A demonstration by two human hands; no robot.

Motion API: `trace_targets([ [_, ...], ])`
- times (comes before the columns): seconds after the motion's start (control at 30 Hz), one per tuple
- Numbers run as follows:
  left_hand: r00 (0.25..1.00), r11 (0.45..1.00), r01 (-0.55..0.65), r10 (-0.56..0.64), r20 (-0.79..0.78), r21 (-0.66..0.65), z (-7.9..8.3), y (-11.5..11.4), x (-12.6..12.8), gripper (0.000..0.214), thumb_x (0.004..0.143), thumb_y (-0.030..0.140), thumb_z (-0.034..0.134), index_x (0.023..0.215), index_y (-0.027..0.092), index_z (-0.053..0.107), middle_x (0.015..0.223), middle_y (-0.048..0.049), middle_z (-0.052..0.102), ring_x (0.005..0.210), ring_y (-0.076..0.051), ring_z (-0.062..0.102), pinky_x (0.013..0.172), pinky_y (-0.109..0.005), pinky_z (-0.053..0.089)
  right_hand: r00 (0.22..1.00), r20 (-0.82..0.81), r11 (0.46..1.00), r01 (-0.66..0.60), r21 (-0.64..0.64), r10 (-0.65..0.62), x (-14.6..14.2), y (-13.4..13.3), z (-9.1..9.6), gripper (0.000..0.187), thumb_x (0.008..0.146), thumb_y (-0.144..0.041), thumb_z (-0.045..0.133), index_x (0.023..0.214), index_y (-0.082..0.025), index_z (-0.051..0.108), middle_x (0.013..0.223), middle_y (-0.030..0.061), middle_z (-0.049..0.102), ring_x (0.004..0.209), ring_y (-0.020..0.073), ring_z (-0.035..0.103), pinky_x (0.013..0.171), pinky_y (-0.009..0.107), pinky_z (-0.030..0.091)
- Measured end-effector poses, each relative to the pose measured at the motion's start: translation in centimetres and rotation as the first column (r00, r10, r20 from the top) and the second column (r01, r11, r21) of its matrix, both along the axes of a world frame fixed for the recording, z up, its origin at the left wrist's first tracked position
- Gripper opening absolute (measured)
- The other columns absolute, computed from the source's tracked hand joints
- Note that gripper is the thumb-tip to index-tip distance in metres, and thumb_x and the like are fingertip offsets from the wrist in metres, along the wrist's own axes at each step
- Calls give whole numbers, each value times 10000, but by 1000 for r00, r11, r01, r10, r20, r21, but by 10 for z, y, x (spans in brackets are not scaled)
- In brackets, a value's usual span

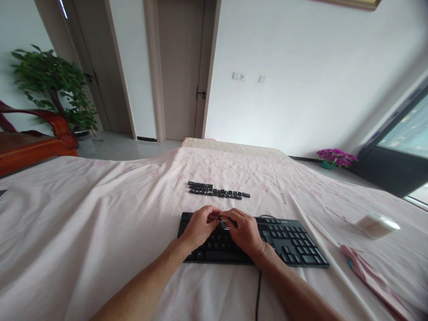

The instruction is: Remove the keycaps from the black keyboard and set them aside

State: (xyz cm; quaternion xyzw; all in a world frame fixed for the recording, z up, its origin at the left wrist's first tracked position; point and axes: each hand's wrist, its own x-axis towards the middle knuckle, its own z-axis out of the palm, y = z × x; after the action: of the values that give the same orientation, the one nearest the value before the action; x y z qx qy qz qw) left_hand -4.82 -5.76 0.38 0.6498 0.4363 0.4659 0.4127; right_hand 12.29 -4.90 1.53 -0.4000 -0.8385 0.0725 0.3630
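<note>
A black keyboard lies on the cloth, with keys still set at its right side and along its lower rows. Over its upper left part my left hand is closed, pinching a small dark piece that looks like a keycap. My right hand meets it there, its fingers closed around a keycap puller whose thin wire loop shows between the hands. Beyond the keyboard, loose black keycaps are laid out in rows. My fingers hide part of the keyboard.
A pink floral cloth covers the surface. To the right are a clear tub of cotton swabs, a pale strip, a pink cloth item and loose swabs. The keyboard cable runs toward me.
</note>
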Motion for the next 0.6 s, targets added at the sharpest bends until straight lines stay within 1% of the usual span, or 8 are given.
trace_targets([
  [0.17,1000,1000,7,-7,-8,-2,1,0,0,184,787,194,566,958,177,634,919,-46,690,842,-176,652,779,-274,502,1000,3,1000,-8,-6,8,0,0,1,183,892,-221,520,979,-241,680,829,20,672,744,146,626,694,237,465],
  [0.6,1000,1000,11,-11,-8,7,0,0,0,185,780,180,555,945,186,638,904,-36,694,837,-174,654,773,-269,499,1000,-11,1000,-13,-7,13,0,-1,2,189,893,-227,519,984,-245,684,831,22,678,743,145,632,701,239,477],
])
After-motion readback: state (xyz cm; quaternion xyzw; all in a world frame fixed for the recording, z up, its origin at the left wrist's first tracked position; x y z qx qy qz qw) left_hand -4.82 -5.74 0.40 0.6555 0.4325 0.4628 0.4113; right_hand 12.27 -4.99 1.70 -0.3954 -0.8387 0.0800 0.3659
